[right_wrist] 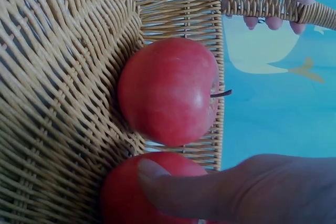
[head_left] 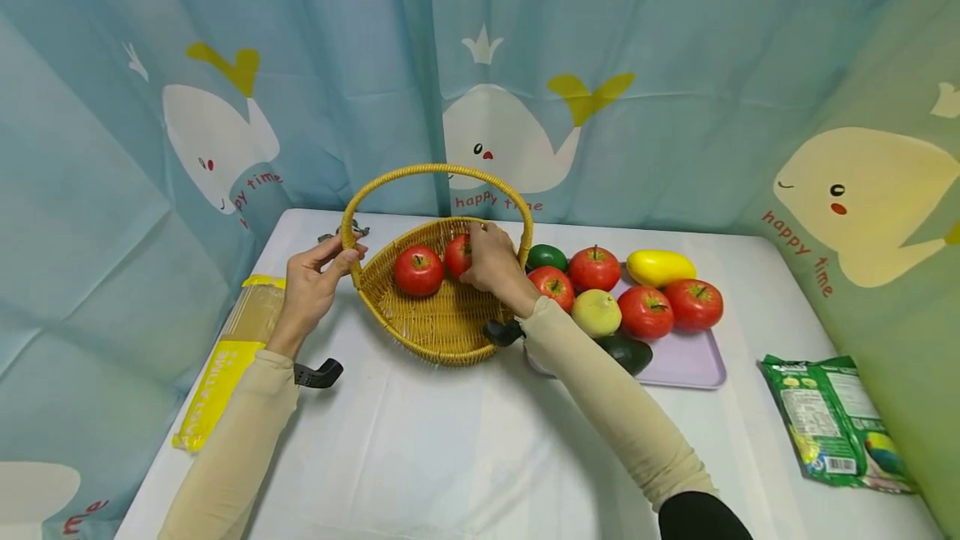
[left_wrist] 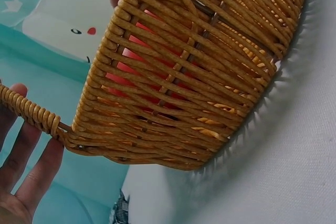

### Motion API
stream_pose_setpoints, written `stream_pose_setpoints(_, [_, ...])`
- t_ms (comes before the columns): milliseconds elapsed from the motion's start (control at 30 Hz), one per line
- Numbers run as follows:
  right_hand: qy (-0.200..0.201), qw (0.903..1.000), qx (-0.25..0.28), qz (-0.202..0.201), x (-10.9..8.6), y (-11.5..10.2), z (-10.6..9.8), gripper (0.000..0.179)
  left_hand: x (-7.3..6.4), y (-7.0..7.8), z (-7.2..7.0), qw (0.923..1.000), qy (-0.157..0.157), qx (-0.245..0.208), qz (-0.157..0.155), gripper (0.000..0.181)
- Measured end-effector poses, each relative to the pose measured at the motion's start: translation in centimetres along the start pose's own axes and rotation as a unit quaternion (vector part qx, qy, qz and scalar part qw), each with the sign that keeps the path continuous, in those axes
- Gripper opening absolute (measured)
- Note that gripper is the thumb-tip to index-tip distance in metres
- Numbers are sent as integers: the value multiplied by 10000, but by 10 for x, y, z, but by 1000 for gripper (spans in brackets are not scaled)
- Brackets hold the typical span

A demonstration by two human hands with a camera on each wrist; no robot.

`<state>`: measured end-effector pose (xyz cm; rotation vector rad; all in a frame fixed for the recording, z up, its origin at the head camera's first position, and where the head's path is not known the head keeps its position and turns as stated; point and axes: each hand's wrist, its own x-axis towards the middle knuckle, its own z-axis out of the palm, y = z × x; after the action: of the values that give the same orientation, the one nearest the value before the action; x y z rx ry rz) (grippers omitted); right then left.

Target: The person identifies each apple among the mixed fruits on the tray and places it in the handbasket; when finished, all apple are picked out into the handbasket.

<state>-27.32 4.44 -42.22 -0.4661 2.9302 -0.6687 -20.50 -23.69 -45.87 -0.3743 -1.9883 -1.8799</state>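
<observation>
A yellow wicker basket (head_left: 431,323) with a tall arched handle stands on the white table. My left hand (head_left: 313,283) holds the handle near its left base; in the left wrist view the fingers (left_wrist: 44,163) lie against it. Inside the basket, one red apple (head_left: 418,271) sits toward the left against the back wall. Beside it, my right hand (head_left: 497,263) grips a second red apple (head_left: 457,257), partly hidden by the hand. The right wrist view shows the thumb (right_wrist: 178,190) across this apple, close to the other apple (right_wrist: 170,93).
Right of the basket, a lilac tray (head_left: 690,365) bears several red apples, a yellow mango-like fruit (head_left: 660,267), a pale green round fruit (head_left: 597,312) and dark green fruits. A yellow packet (head_left: 225,373) lies at the left edge, a green snack bag (head_left: 836,423) at the right.
</observation>
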Motion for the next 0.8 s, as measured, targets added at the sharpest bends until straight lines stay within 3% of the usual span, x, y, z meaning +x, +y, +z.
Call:
stream_pose_setpoints(200, [-271,9992,13,-300,-14,-2,-5,99,-2,1,-1,10000,11,-34,-2,28])
stream_pose_setpoints(400, [-379,9949,283,-890,-38,2,-21,95,-1,1,1,9999,-48,-146,-70,34])
stream_pose_setpoints(633, [-197,9730,1227,-1944,-70,25,-37,73,-1,3,3,9999,77,61,-93,34])
stream_pose_setpoints(800, [2,9653,1524,-2121,-96,49,-45,64,-2,3,5,9999,93,94,-90,34])
